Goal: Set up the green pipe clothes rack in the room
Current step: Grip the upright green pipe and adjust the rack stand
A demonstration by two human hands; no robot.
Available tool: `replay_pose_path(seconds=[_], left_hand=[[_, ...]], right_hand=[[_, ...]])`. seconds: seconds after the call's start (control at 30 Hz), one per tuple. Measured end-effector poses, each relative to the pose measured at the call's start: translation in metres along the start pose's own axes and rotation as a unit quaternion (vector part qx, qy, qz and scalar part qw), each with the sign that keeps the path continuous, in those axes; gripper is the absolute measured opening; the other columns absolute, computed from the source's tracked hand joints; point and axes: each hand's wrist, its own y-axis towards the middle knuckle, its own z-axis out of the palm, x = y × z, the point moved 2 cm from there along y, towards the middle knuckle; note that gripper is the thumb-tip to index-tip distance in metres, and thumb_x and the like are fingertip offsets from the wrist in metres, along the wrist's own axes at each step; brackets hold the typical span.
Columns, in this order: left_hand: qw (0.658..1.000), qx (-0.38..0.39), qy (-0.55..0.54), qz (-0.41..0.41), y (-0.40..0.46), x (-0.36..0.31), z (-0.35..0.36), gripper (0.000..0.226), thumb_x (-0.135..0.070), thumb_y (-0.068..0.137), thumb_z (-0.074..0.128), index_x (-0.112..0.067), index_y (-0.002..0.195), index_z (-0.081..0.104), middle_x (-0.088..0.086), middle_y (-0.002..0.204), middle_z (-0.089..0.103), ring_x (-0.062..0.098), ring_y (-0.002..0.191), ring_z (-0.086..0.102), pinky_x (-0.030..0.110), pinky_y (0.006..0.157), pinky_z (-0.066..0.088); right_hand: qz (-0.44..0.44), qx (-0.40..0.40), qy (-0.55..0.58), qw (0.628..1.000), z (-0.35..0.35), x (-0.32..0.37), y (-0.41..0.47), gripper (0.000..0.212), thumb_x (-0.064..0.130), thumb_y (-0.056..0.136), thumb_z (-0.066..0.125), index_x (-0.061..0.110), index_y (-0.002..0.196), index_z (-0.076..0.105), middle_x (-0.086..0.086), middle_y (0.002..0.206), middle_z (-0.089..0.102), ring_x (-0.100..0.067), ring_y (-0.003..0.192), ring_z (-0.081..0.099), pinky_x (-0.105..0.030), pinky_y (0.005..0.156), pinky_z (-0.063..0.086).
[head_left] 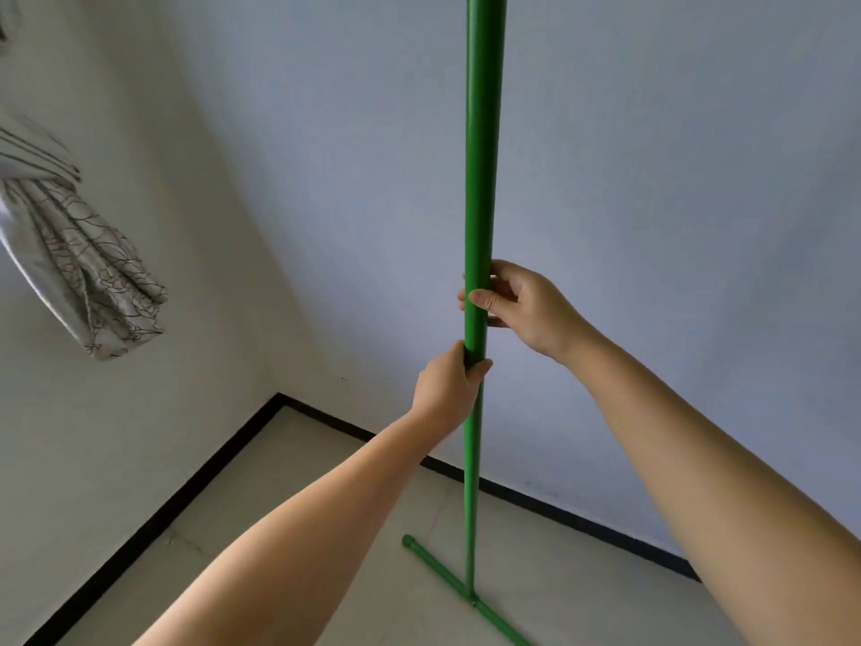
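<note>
Hands on upright green pipe (480, 179): left hand (447, 389) wrapped tight, right hand (526, 305) pinching above; no readable writing.

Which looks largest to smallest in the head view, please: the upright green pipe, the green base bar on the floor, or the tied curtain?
1. Upright green pipe, running from the floor out of the top of the frame.
2. Tied curtain.
3. Green base bar, partly cut off at the bottom edge.

The order of the curtain and base bar is unsure; both are cropped.

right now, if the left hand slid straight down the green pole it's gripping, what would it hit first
The left hand would probably meet nothing until the T-joint where the upright pole joins the floor bar; the pole below looks bare.
</note>
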Motion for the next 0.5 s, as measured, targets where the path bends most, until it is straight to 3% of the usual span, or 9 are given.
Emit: replay_pose_path(seconds=[0.3, 0.5], left_hand=[[0.999, 0.021, -0.020, 0.023, -0.056, -0.094, 0.101, 0.024, -0.031, 0.091, 0.048, -0.009, 0.099, 0.051, 0.013, 0.098, 0.065, 0.029, 0.088, 0.062, 0.038, 0.073, 0.049], [0.999, 0.036, -0.025, 0.029, -0.091, -0.176, 0.189, 0.024, -0.031, 0.090, 0.049, -0.008, 0.098, 0.052, 0.015, 0.097, 0.065, 0.031, 0.088, 0.062, 0.041, 0.075, 0.050]], right_hand=[[0.005, -0.044, -0.009, 0.999, -0.111, -0.003, -0.106, 0.021, 0.018, 0.086, 0.056, 0.019, 0.107, 0.054, -0.010, 0.101, 0.068, -0.017, 0.094, 0.068, -0.030, 0.080, 0.056], [0.012, -0.064, -0.022, 0.998, -0.209, -0.011, -0.183, 0.013, 0.018, 0.086, 0.056, 0.026, 0.096, 0.055, -0.018, 0.103, 0.068, -0.020, 0.094, 0.067, -0.032, 0.080, 0.055]])
